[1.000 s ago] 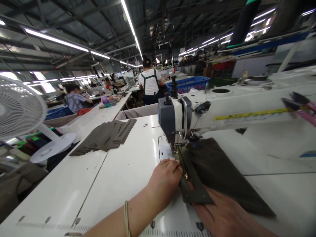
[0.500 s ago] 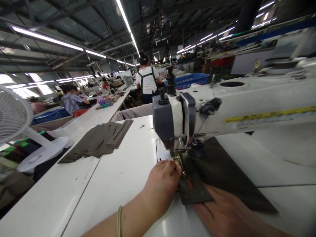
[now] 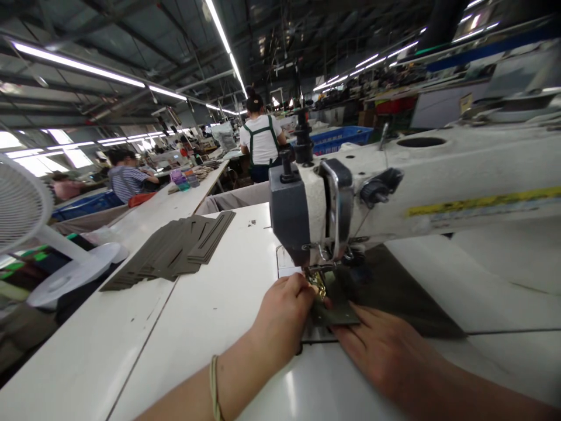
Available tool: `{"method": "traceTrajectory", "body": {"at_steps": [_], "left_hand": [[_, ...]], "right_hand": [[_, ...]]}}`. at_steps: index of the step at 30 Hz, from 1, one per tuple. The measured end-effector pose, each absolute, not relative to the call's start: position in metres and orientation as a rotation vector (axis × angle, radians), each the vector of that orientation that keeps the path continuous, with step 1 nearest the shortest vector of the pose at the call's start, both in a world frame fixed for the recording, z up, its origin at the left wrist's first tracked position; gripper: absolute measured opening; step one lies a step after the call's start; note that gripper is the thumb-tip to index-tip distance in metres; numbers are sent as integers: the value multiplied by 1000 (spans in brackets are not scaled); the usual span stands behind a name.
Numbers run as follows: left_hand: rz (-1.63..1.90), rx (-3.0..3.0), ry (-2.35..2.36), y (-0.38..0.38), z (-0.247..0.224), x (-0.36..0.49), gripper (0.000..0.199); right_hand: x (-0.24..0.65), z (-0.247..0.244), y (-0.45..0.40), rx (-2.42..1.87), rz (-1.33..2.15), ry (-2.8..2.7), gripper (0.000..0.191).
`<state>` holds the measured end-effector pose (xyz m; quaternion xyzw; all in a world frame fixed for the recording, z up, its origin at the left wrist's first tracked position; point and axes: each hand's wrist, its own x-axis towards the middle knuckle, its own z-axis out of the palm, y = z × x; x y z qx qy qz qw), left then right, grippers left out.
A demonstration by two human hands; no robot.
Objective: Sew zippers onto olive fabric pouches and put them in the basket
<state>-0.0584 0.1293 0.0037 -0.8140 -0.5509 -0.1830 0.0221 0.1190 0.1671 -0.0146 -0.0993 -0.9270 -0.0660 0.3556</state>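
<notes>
Under the needle area of a white sewing machine point(image 3: 324, 216) lies a dark olive fabric piece point(image 3: 335, 313) with a gold zipper point(image 3: 319, 285) along its left side. My left hand point(image 3: 284, 313) is closed, its fingertips pinching at the zipper's edge just in front of the presser foot. At the front edge of the piece, my right hand point(image 3: 385, 351) has its fingers around the corner, some above and some beneath. A larger dark fabric panel point(image 3: 403, 298) spreads to the right, under the machine arm.
Cut grey-olive pieces point(image 3: 175, 248) are stacked in a fan on the white table point(image 3: 197, 327). A white fan point(image 3: 79, 266) stands at the left. Beyond are a person in a white shirt point(image 3: 262, 140), another in stripes point(image 3: 127, 178) and a blue crate point(image 3: 344, 138).
The fabric piece and the larger panel have moved away from me, further under the machine. Both hands have gone forward with them, the right more clearly. The view has shifted slightly.
</notes>
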Motion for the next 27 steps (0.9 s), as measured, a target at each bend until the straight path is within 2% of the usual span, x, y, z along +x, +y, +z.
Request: {"method": "traceTrajectory", "body": {"at_steps": [5, 8, 10, 15, 21, 27], "left_hand": [[-594, -2554, -1730, 124, 9, -57, 18], [-588, -2543, -1815, 117, 16, -53, 16], [-579, -2535, -1857, 112, 18, -51, 23], [-583, -2445, -2007, 106, 14, -45, 20], [-628, -2370, -1965, 104, 3, -44, 22], [-570, -2404, -1751, 104, 4, -44, 23]], "right_hand": [[123, -7, 165, -341, -114, -2388, 24], [118, 1, 169, -497, -236, -2398, 11], [112, 4, 177, -640, -239, -2455, 5], [108, -4, 195, -706, 11, -2544, 6], [117, -10, 203, -701, 145, -2465, 25], [113, -16, 215, -926, 124, -2463, 16]]}}
